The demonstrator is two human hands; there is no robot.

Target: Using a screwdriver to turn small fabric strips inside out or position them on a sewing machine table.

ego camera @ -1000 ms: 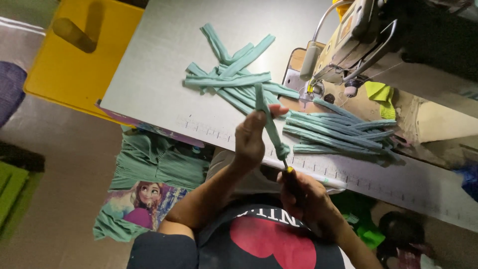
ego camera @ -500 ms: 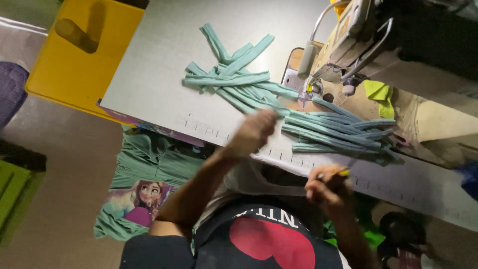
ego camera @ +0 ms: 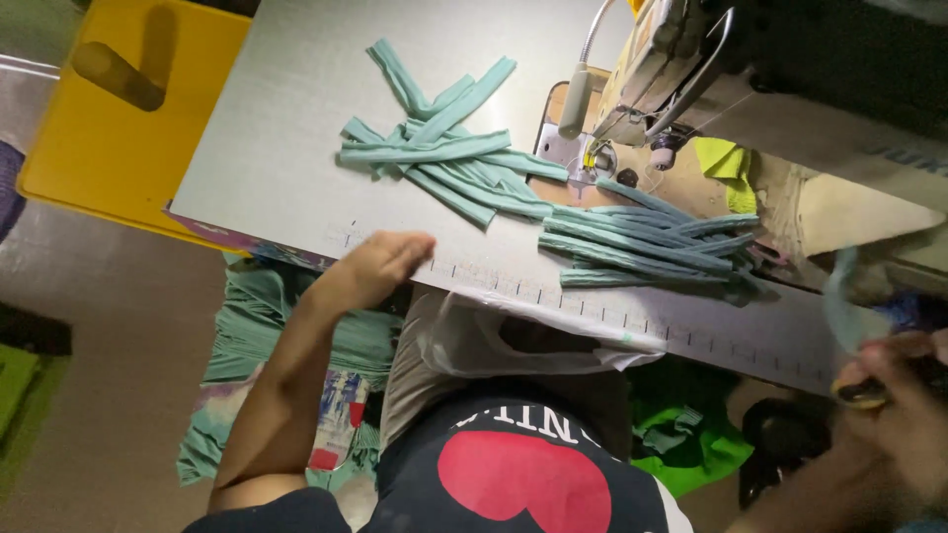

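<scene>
My left hand (ego camera: 380,266) lies at the front edge of the grey sewing table (ego camera: 286,148), fingers loosely apart and holding nothing. My right hand (ego camera: 904,415) is low at the far right, blurred, closed around a small yellow-handled tool (ego camera: 861,393). A blurred teal fabric strip (ego camera: 837,301) curls up from that hand. Two heaps of teal strips lie on the table: a crossed pile (ego camera: 444,158) in the middle and a bundle (ego camera: 642,242) beside the sewing machine (ego camera: 711,69).
A yellow bin (ego camera: 118,118) stands left of the table. Teal cloth (ego camera: 257,336) and printed fabric lie on the floor below the table edge. A clear plastic bag (ego camera: 494,341) rests on my lap, with green cloth (ego camera: 681,434) to its right.
My left hand has let go of the teal strip and moved left to the table's edge. My right hand has swung far right with the yellow-handled tool and a strip.
</scene>
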